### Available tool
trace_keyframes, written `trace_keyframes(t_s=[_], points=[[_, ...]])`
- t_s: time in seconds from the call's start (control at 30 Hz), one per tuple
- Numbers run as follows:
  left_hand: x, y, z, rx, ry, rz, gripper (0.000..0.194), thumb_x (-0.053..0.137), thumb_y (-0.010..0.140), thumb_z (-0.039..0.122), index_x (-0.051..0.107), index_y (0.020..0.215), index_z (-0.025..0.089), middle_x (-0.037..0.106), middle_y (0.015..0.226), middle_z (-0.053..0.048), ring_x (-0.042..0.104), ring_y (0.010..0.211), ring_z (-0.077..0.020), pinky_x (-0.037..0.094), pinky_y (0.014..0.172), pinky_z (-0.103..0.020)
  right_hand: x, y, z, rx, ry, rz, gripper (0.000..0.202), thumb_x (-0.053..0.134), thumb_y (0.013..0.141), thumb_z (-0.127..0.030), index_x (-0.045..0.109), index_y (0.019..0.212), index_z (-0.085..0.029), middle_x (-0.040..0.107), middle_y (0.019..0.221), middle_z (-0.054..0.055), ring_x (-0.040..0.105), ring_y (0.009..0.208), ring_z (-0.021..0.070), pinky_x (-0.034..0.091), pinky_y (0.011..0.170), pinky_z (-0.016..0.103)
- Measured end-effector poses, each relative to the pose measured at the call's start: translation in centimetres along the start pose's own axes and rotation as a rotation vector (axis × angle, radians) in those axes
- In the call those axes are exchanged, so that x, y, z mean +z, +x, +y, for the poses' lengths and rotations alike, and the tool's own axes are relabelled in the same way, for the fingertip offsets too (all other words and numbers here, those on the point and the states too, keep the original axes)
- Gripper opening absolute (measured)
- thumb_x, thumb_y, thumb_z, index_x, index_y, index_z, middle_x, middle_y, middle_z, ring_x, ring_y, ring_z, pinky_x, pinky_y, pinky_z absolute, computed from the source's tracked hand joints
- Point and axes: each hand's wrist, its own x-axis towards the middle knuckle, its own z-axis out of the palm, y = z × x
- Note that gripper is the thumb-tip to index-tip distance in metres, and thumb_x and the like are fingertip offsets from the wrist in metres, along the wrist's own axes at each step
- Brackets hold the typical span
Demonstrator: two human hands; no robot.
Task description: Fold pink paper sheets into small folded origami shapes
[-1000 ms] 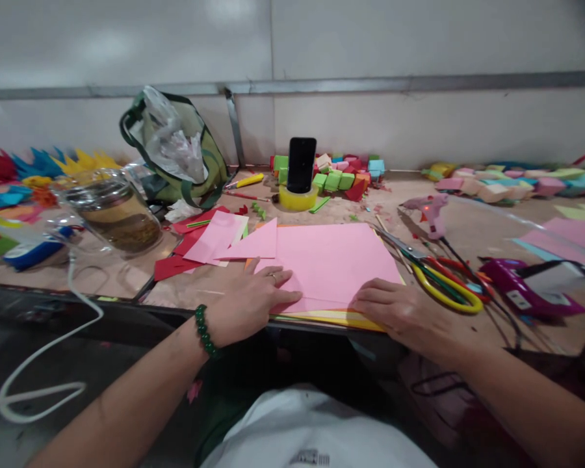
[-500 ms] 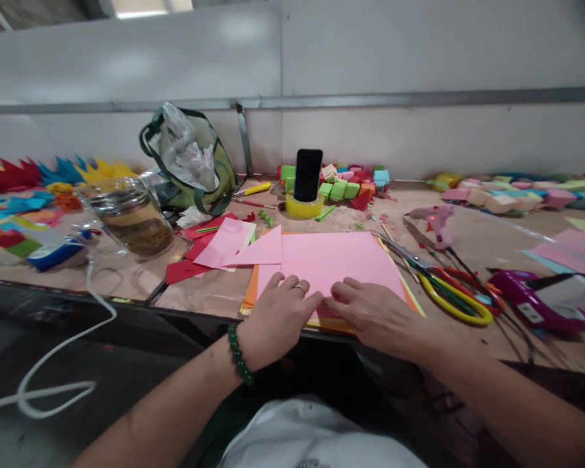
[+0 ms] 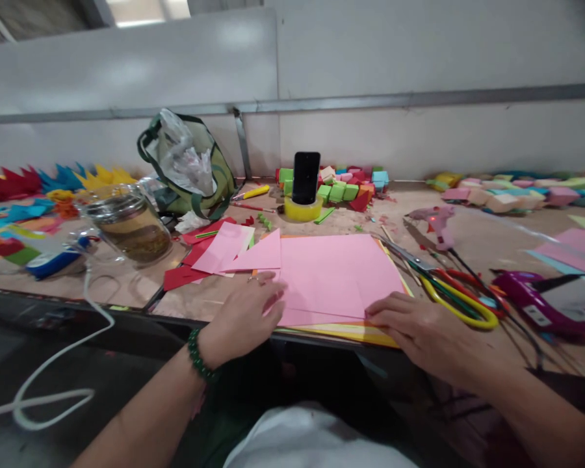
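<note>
A pink paper sheet (image 3: 326,270) lies over yellow and orange sheets (image 3: 351,334) at the table's front edge. One pink layer's lower edge slants across another below it. My left hand (image 3: 246,315), wearing a ring and a green bead bracelet (image 3: 198,354), is at the sheet's left side, fingers apart and loosely bent. Fingertips of my right hand (image 3: 416,328) rest on the pink sheet's lower right part, its fingers outstretched; their undersides are hidden. Beside the left hand, pink paper pieces (image 3: 219,247) overlap red scraps (image 3: 182,276).
Scissors (image 3: 455,305) lie right of the sheets, near a pink glue gun (image 3: 436,224) and a purple device (image 3: 543,305). A phone (image 3: 306,177) stands in a yellow tape roll (image 3: 303,209). Left are a glass jar (image 3: 127,227), a green bag (image 3: 188,166) and a white cable (image 3: 85,351).
My hands have parted from the middle of the sheet's lower edge. The left has moved left and the right has moved right, showing the pink layers' lower edges.
</note>
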Motion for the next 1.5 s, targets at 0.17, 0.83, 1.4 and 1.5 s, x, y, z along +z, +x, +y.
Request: trace_keyframes(t_s=[0.17,0.83,1.4,1.5], points=[[1.9,2.5,0.4,-0.197,-0.162,0.055,0.095,0.074,0.067,0.043,0.029,0.144,0.009,0.058,0.111,-0.015,0.057,0.097,-0.0273,0.047,0.084,-0.039,0.8,4.4,-1.1,0.164,-0.058,0.148,0.04,0.058,0.085,-0.031,0.057,0.122,-0.014,0.061,0.121,0.014,0.055,0.111,0.0278,0.049,0.092,0.043],[1.3,-2.2,2.4,0.329,0.298,0.43,0.029,0.052,0.083,0.011,0.065,0.103,0.027,0.071,0.1,0.001,0.055,0.098,-0.0219,0.022,0.098,-0.046,1.2,3.5,-2.9,-0.109,0.106,0.493,0.019,0.051,0.086,-0.008,0.064,0.091,-0.021,0.071,0.102,0.007,0.061,0.1,0.0196,0.053,0.085,0.037],[1.2,-1.7,0.6,0.003,-0.083,0.116,0.021,0.059,0.076,0.015,0.071,0.09,0.025,0.071,0.099,-0.001,0.061,0.094,-0.0201,0.034,0.091,-0.042,2.7,2.0,-1.8,0.164,0.379,0.2,0.03,0.049,0.083,-0.008,0.062,0.107,-0.018,0.068,0.099,0.01,0.06,0.089,0.0206,0.052,0.076,0.035],[1.0,-1.9,0.9,-0.038,-0.123,0.133,0.017,0.059,0.077,0.018,0.071,0.087,0.026,0.072,0.096,0.001,0.063,0.09,-0.0193,0.032,0.093,-0.043,2.2,2.6,-1.0,0.188,0.416,0.148,0.031,0.05,0.086,-0.013,0.062,0.114,-0.018,0.068,0.098,0.009,0.061,0.088,0.0198,0.051,0.077,0.034]])
